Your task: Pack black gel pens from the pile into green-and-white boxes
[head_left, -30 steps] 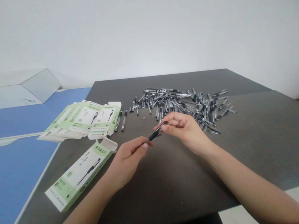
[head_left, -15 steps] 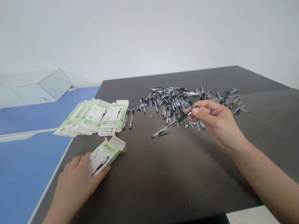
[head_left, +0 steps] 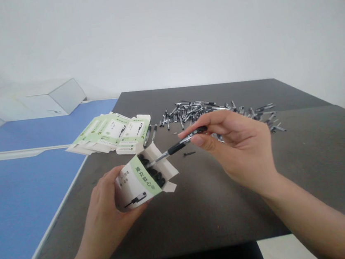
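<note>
My left hand is wrapped round a small green and white pen box, tilted with its open end toward the right. Several black pen ends show inside the box. Between the thumb and fingers of my right hand is a black and clear pen, gripped near one end. The pen's other end reaches into the mouth of the box. Behind my right hand lies a loose heap of pens, partly hidden by it.
Flat green and white cartons lie overlapped at the dark table's left side, with two pens beside them. A small black piece lies mid-table. On the blue table at left stands a large white box.
My left hand has raised the pen box and turned its open end toward the right. My right hand has brought the pen leftward, its end now in the box opening.
</note>
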`<action>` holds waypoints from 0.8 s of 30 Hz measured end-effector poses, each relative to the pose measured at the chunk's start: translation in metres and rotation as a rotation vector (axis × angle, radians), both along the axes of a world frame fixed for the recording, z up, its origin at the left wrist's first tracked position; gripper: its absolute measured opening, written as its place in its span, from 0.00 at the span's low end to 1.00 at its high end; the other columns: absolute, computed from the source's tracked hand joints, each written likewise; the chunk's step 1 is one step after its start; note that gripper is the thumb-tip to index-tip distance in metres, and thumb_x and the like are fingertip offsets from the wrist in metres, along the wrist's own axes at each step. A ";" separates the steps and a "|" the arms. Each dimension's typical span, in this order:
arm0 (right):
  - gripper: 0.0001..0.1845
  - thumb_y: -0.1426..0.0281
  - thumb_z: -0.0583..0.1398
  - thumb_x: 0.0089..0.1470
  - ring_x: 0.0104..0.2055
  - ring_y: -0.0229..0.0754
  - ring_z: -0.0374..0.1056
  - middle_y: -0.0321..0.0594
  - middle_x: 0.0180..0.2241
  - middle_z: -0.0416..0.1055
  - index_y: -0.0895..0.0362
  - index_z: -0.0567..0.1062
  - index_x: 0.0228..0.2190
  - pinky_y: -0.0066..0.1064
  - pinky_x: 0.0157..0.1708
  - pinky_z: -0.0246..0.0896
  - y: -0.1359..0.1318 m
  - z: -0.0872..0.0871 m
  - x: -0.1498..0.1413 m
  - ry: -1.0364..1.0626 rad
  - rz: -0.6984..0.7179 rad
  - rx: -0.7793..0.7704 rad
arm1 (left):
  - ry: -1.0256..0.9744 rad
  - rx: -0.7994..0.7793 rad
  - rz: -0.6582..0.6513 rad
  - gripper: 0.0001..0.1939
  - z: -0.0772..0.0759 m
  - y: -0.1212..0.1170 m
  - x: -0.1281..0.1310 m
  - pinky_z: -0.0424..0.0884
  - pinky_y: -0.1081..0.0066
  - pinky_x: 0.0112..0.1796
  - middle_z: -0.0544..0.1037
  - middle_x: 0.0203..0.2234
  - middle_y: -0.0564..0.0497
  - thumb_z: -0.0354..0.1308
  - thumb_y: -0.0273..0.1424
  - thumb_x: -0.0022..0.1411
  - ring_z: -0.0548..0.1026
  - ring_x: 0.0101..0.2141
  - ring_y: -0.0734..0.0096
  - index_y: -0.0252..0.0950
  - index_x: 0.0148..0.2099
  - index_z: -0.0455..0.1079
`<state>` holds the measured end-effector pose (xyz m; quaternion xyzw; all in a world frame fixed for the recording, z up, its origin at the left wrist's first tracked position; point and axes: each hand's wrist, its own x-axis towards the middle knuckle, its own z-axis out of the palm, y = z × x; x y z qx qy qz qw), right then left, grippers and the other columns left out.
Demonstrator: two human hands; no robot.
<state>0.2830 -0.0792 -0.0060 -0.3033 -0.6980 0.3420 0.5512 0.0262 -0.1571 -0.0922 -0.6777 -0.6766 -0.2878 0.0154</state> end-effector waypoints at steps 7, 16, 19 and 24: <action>0.10 0.67 0.59 0.65 0.53 0.48 0.70 0.40 0.52 0.77 0.50 0.82 0.42 0.46 0.56 0.62 -0.004 -0.008 -0.026 -0.438 0.038 0.417 | -0.075 0.200 -0.017 0.35 -0.001 0.000 0.017 0.74 0.59 0.44 0.73 0.49 0.43 0.67 0.40 0.52 0.75 0.47 0.51 0.39 0.60 0.59; 0.22 0.71 0.54 0.65 0.67 0.56 0.55 0.50 0.66 0.58 0.50 0.70 0.59 0.54 0.62 0.53 -0.009 0.000 -0.001 -0.724 -0.037 0.385 | 0.069 0.117 0.119 0.35 0.007 -0.002 0.001 0.72 0.55 0.46 0.75 0.50 0.42 0.63 0.46 0.56 0.76 0.48 0.46 0.41 0.62 0.58; 0.17 0.75 0.55 0.61 0.63 0.54 0.61 0.47 0.58 0.67 0.51 0.77 0.48 0.51 0.60 0.58 0.018 -0.010 0.042 -0.676 -0.168 0.295 | 0.217 -0.048 0.160 0.35 0.013 0.004 -0.020 0.72 0.56 0.45 0.77 0.50 0.40 0.60 0.49 0.58 0.77 0.47 0.45 0.38 0.62 0.59; 0.18 0.76 0.52 0.56 0.37 0.48 0.73 0.45 0.40 0.77 0.56 0.80 0.40 0.40 0.41 0.67 0.067 -0.050 0.119 -0.820 -0.407 -0.131 | 0.411 -0.368 0.224 0.31 0.007 0.024 -0.047 0.72 0.56 0.43 0.78 0.48 0.36 0.51 0.50 0.64 0.78 0.45 0.43 0.33 0.61 0.62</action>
